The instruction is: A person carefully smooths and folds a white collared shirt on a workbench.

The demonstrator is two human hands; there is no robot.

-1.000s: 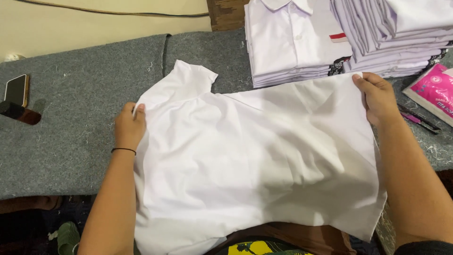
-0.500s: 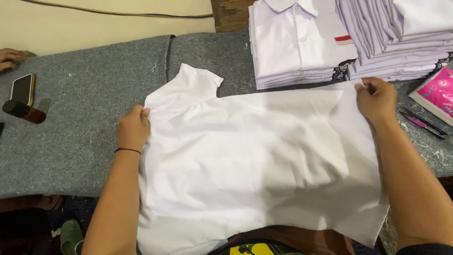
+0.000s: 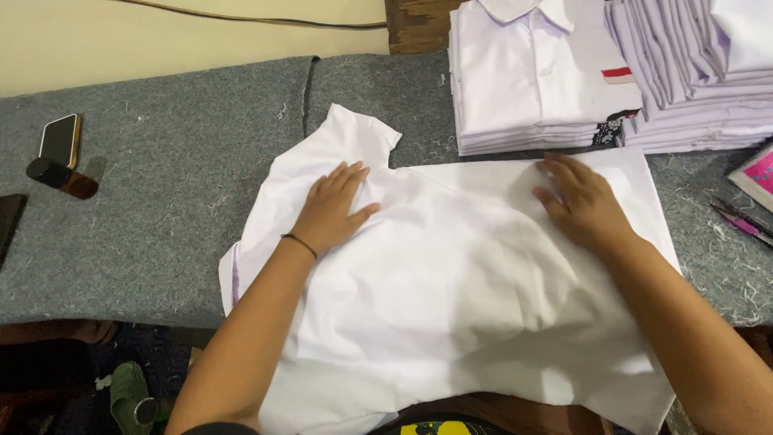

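A white short-sleeved shirt [image 3: 451, 290] lies spread on the grey felt-covered table [image 3: 177, 217], its lower part hanging over the near edge. One sleeve [image 3: 358, 137] points toward the back. My left hand [image 3: 332, 205] rests flat on the shirt near that sleeve, fingers apart, with a thin black band on the wrist. My right hand [image 3: 581, 201] lies flat on the shirt's far right part, fingers spread. Neither hand grips the cloth.
Two stacks of folded white shirts [image 3: 535, 76] [image 3: 700, 64] stand at the back right. A phone [image 3: 59, 139] and a small dark bottle [image 3: 60, 177] lie at the left. Pens [image 3: 741, 221] and a pink packet [image 3: 757, 173] sit at the right edge. A green sandal [image 3: 129, 395] is on the floor.
Both hands let go of the shirt's edges and moved inward. They now lie flat on the cloth with fingers apart. The shirt lies more spread out.
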